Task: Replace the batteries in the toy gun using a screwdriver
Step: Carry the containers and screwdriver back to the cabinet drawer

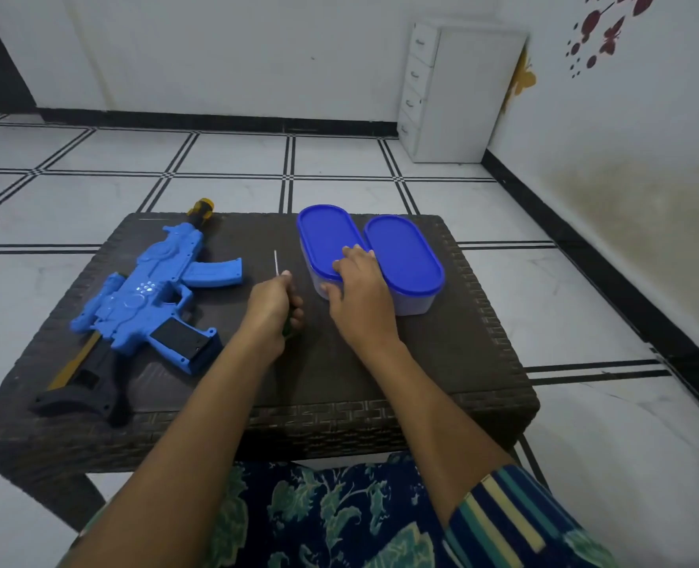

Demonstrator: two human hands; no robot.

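Where white tiles [233,157] spread, wicker table [442,354] stands.

A dark woven table [442,362] occupies the centre of the frame. A white drawer cabinet [458,92] stands in the upper right, against a white wall and just beside the corner. Dark red and yellow butterfly decals [610,34] mark the right-hand wall at the upper right. The floor [93,157] consists of white tiles with black border lines.
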